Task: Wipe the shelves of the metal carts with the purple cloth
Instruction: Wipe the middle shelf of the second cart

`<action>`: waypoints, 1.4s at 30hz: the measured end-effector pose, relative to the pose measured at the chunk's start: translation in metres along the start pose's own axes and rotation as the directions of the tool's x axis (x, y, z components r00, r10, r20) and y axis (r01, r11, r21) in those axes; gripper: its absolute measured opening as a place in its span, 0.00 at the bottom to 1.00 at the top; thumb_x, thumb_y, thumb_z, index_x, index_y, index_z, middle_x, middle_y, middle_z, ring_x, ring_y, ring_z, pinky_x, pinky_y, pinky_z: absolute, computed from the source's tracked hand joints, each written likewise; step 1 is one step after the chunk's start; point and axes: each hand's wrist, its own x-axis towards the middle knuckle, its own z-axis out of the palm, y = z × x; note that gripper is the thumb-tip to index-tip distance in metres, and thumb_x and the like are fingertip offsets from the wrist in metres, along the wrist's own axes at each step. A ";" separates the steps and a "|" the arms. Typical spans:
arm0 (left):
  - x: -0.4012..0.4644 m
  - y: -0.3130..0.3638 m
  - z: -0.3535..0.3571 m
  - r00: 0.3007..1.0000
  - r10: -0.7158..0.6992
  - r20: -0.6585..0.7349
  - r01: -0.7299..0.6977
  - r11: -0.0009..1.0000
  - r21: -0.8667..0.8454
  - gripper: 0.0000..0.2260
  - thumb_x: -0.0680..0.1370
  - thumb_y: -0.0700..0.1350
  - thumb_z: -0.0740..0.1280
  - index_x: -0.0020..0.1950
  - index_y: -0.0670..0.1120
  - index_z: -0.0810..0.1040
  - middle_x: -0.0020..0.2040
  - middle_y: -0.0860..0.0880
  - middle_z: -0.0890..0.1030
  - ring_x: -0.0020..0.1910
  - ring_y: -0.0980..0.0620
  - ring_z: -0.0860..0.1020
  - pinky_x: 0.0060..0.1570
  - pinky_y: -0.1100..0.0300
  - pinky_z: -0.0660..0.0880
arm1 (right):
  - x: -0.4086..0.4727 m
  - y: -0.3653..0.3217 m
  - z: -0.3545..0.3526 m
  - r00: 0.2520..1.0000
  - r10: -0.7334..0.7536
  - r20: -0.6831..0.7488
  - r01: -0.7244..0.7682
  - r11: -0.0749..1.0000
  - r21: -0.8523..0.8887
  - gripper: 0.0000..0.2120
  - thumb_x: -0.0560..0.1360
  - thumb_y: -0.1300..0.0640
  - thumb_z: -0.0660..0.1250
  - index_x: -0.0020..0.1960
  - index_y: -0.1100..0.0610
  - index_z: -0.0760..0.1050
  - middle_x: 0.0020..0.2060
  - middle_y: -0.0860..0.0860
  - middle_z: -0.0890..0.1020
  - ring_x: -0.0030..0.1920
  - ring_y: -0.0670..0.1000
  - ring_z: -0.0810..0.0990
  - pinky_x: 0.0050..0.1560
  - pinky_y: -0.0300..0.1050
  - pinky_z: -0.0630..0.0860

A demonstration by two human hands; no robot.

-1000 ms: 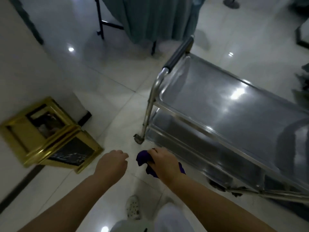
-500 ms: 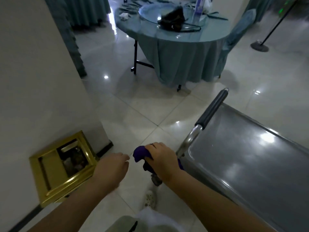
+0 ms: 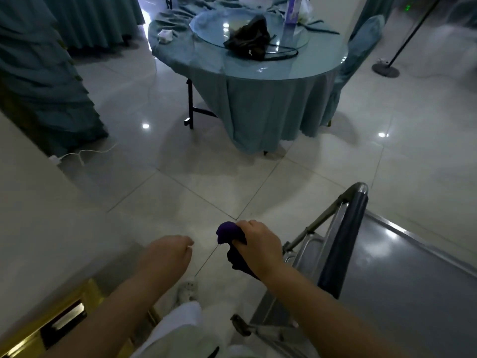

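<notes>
My right hand (image 3: 258, 248) grips the bunched purple cloth (image 3: 228, 235), which sticks out past the fingers and hangs under the palm. It hovers just left of the metal cart (image 3: 402, 270), near the cart's dark padded handle (image 3: 343, 244). The cart's shiny top shelf fills the lower right. My left hand (image 3: 167, 254) is curled into a loose fist over the floor and holds nothing.
A round table (image 3: 258, 73) with a teal cloth, a glass turntable and a dark bag stands ahead. A teal-covered chair (image 3: 361, 47) is beside it. A gold bin (image 3: 51, 324) sits at the lower left against a white wall. A stand base (image 3: 386, 69) and a floor cable (image 3: 85, 152) lie farther off.
The view has lifted from the cart's lower shelves toward the round table. Both hands have kept their pose, the right one still gripping the cloth, now beside the cart handle.
</notes>
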 end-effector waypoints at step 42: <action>0.733 0.370 -0.015 0.482 0.786 0.387 -0.865 0.498 0.064 0.15 0.82 0.47 0.53 0.65 0.51 0.74 0.58 0.51 0.79 0.55 0.52 0.78 0.53 0.60 0.73 | 0.360 0.384 -0.183 0.322 0.893 -0.315 -0.871 0.409 0.271 0.09 0.78 0.49 0.63 0.52 0.51 0.78 0.43 0.46 0.79 0.41 0.46 0.76 0.40 0.40 0.74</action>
